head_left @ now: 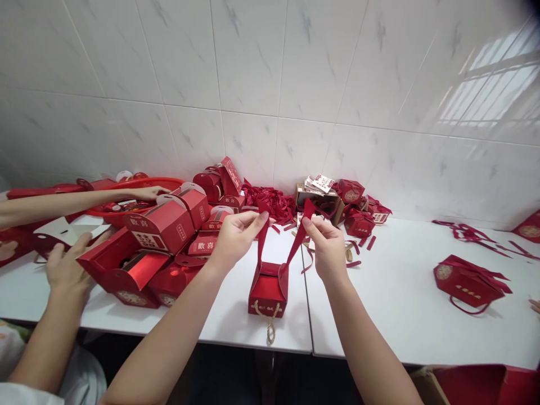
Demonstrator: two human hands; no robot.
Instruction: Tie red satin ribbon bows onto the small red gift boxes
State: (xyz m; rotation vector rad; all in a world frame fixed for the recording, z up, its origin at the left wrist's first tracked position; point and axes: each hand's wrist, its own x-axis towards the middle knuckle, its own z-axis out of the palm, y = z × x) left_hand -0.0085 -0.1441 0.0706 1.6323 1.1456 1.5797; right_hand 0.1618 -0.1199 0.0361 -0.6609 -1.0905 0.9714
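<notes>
A small red gift box (pixel 268 286) stands on the white table in front of me, with a gold cord handle (pixel 270 329) hanging down its near side. Dark red ribbon (pixel 297 242) rises from its top in two lengths. My left hand (pixel 239 235) pinches one ribbon end between thumb and fingers. The other end is pinched in my right hand (pixel 325 242). Both lengths stretch upward in a V, and neither hand touches the box itself.
Stacked red boxes (pixel 162 230) crowd the left, where a co-worker's hands (pixel 73 264) reach among them and a red basin (pixel 147 185). A ribbon heap (pixel 272 202) and a carton with cards (pixel 319 194) lie behind. A ribboned box (pixel 470 284) stands right.
</notes>
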